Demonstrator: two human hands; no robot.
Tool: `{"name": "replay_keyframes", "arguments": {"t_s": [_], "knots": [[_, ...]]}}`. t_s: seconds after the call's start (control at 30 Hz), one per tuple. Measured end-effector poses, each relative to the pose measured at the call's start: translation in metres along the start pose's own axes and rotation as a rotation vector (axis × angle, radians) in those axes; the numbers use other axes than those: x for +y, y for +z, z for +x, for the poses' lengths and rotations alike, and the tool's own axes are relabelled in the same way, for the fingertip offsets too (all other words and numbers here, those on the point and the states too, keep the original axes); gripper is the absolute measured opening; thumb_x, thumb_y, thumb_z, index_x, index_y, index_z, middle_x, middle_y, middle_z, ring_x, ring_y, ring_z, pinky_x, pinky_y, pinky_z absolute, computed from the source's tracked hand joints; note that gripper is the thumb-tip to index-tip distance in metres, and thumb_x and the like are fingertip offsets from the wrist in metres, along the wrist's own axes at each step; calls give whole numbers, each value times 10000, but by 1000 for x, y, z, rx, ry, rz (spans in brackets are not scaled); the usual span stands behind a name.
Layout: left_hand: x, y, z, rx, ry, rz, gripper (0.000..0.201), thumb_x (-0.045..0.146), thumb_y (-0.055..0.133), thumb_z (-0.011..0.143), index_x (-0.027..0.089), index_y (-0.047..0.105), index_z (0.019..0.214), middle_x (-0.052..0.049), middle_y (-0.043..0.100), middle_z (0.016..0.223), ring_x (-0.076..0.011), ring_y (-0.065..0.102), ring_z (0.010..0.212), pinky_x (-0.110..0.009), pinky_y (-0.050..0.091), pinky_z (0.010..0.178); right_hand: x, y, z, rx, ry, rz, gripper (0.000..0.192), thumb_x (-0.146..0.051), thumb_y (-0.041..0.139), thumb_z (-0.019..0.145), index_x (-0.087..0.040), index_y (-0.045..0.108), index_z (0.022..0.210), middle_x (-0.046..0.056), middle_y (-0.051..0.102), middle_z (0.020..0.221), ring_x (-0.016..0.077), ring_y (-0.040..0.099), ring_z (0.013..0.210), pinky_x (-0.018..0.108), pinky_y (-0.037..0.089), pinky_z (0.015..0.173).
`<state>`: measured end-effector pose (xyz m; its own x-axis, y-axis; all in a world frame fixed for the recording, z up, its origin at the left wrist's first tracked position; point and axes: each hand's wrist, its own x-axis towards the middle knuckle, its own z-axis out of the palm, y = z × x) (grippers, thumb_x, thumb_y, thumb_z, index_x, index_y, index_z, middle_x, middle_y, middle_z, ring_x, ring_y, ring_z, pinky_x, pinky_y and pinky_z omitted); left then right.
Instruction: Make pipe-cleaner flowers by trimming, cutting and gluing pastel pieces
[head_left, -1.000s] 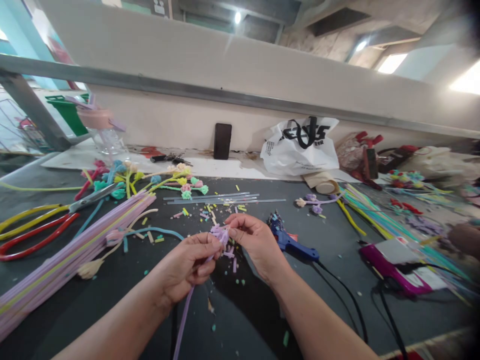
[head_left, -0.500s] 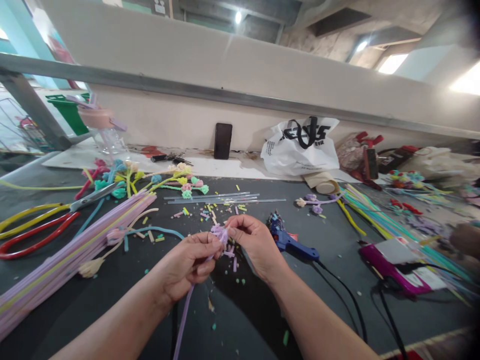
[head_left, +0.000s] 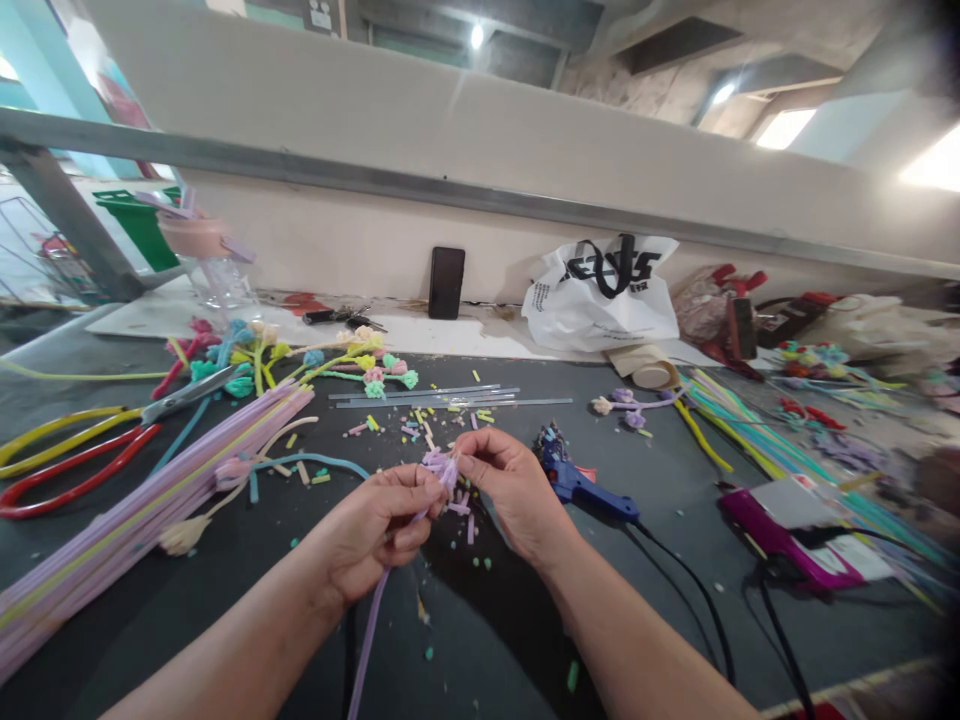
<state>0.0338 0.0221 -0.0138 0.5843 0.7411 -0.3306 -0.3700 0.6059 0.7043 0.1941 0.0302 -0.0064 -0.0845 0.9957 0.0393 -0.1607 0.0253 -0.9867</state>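
Observation:
Between my two hands is a purple pipe-cleaner flower (head_left: 441,468), its long stem hanging down toward the table's front. My left hand (head_left: 394,515) is closed round the flower's base and stem. Thumb and fingers of my right hand (head_left: 506,480) pinch together at the flower's upper right side; the exact petal they hold is partly hidden. Small cut pieces of pipe cleaner (head_left: 470,528) lie scattered under and beyond the hands. To the right of my right hand rests a blue hot glue gun (head_left: 592,492).
Scissors (head_left: 142,414) and a bundle of lilac pipe cleaners (head_left: 165,510) lie on the left. Clear glue sticks (head_left: 450,396) are behind the hands. A phone (head_left: 446,283) leans at the back beside a white bag (head_left: 600,295). A magenta device (head_left: 795,540) with cables sits right.
Both hands stay nearly still on the purple flower. At the far right edge, a blurred dark shape, perhaps another person's hand, has shifted slightly.

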Motion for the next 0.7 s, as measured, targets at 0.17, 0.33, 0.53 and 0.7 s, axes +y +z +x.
{"name": "replay_keyframes", "arguments": {"t_s": [0.17,0.33,0.53,0.7], "knots": [[1,1,0,1,-4,-10,140,175,604,733,133,493,659,56,445,563,21,271,326,-131,70,314,0,-2,0,-12,-14,-30,141,-329,659,707,-197,614,730,-13,559,691,122,482,646,243,381,629],[0,0,0,3,1,-1,141,176,602,736,136,491,659,58,439,556,20,269,325,-129,71,312,0,-2,0,-19,-47,-14,138,-346,626,749,-209,613,762,-15,556,713,123,487,668,236,385,640],[-1,-1,2,22,18,20,125,171,583,750,140,494,667,58,433,545,12,286,328,-139,64,314,-2,-1,-2,-35,-36,1,138,-299,684,695,-213,604,767,-31,528,686,109,469,641,225,370,608],[0,1,2,39,21,31,137,189,606,734,141,492,674,55,456,568,17,283,326,-144,62,318,-2,-4,-1,-27,-94,-129,85,-260,670,694,-207,613,730,-22,537,704,118,482,653,244,377,630]]}}
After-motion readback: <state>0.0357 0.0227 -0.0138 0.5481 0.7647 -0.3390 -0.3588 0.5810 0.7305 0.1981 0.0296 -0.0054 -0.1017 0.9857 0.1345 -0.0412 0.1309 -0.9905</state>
